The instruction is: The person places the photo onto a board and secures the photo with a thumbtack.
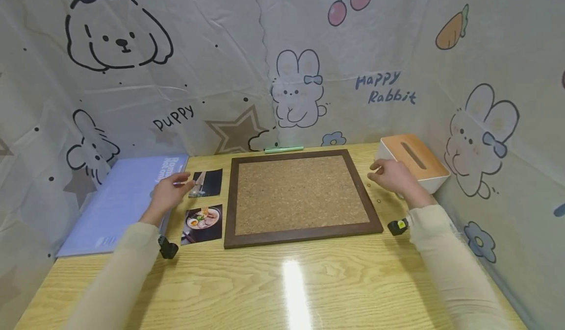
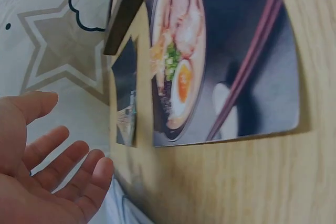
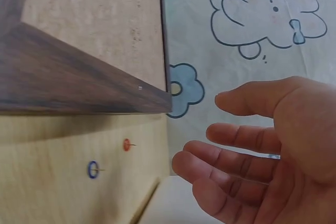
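My left hand [image 1: 169, 193], fingers loosely bent and holding nothing, hovers by the left edge of a dark photo [image 1: 211, 183]. Below that photo lies another, a picture of a ramen bowl [image 1: 203, 222] with egg and chopsticks. In the left wrist view the palm and spread fingers [image 2: 58, 182] show bare. My right hand [image 1: 394, 178] hangs relaxed between the corkboard [image 1: 300, 192] and the tissue box, also with nothing in it. Beneath it, in the right wrist view, a red thumbtack [image 3: 126, 145] and a blue thumbtack [image 3: 93, 169] lie near the corkboard's dark wooden frame [image 3: 79, 87].
A tissue box [image 1: 430, 165] with a wooden lid stands at the back right. On the left lies a large lavender folder or book [image 1: 119, 197]. A green pen [image 1: 284, 149] rests behind the corkboard. Printed curtains [image 1: 220, 75] enclose the wooden table [image 1: 247, 291].
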Motion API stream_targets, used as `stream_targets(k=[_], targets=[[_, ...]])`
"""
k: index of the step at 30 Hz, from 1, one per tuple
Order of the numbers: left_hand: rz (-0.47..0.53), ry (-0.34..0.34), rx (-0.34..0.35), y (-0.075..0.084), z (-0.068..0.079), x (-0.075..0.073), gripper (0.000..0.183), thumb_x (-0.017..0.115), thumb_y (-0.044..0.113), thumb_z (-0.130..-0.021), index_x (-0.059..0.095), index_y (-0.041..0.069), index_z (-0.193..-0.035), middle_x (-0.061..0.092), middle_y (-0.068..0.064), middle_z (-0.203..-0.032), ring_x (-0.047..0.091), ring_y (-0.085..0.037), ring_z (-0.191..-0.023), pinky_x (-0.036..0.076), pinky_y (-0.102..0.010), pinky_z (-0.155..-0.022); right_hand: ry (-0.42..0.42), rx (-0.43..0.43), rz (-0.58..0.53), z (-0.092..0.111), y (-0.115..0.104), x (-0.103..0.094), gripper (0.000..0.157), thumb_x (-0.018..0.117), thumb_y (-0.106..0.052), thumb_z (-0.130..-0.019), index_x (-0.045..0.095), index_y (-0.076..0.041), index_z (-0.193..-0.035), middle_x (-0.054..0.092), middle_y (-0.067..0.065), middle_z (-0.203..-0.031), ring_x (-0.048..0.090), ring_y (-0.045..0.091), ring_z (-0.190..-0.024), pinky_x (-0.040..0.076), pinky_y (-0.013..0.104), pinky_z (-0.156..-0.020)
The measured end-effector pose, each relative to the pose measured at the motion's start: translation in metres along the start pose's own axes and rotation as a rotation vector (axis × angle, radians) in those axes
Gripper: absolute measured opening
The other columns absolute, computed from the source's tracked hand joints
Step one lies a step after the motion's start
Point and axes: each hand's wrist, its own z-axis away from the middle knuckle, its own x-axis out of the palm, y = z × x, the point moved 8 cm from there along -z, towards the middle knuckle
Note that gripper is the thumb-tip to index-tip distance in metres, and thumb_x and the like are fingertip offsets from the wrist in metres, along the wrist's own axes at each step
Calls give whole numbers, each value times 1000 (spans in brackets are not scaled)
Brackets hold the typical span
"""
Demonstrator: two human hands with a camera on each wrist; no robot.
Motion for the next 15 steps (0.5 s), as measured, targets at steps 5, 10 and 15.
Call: stream_targets(k=[5, 10, 15], targets=[[39, -16, -43, -8, -2, 8, 59, 56, 35, -102, 43, 4, -150, 45, -24, -151, 49, -44, -134, 50, -54, -100, -19, 3, -38, -2, 5, 13, 38, 60, -25, -97, 64, 4, -122, 73, 22, -104, 71, 26, -82, 55, 45, -76], [59, -29, -84, -11, -5, 16, 61, 58, 36, -100, 43, 4, -150, 42, -25, -153, 47, -44, -136, 49, -55, -102, -4, 20, -33, -1, 14, 21, 35, 61, -25, -96, 66, 1, -119, 74, 20, -103, 70, 31, -89, 53, 49, -84], [65, -39, -89, -13, -7, 22, 61, 59, 34, -100, 42, 4, -151, 41, -24, -155, 45, -44, -137, 48, -55, -103, 8, 50, -32, 0, 22, 28, 34, 60, -27, -97, 67, -1, -118, 74, 19, -105, 69, 34, -95, 52, 48, -85]])
